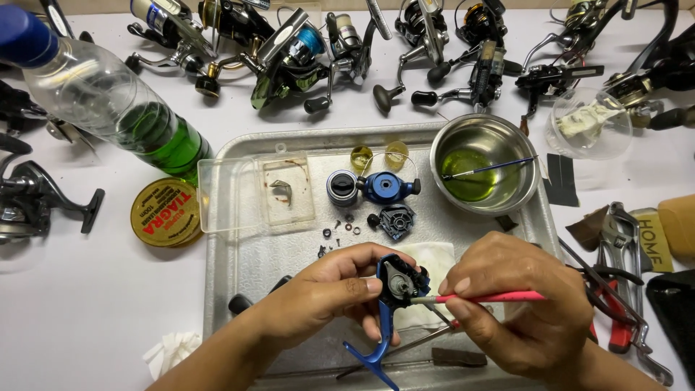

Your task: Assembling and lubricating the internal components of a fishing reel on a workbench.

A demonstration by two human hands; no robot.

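Two hands worked over the metal tray (239, 261): the left hand (318, 297) gripped the blue reel body (394, 289) while the right hand (517, 304), at 3 o'clock, pinched a pink brush (492, 297) (tip touching the open gear side). This looked like the cleaning step; the next stroke called for gentle dabs.

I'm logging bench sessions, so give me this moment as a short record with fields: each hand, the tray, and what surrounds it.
left hand: holds a blue reel body over the tray
right hand: holds a pink brush, tip at the reel body
tray: metal; carries small screws, a blue part, a clear box, a white cloth
bowl: steel, green liquid, a thin brush resting in it
bottle: clear, green liquid, lying left of the tray
reels: a row along the far edge
pliers: right of the tray
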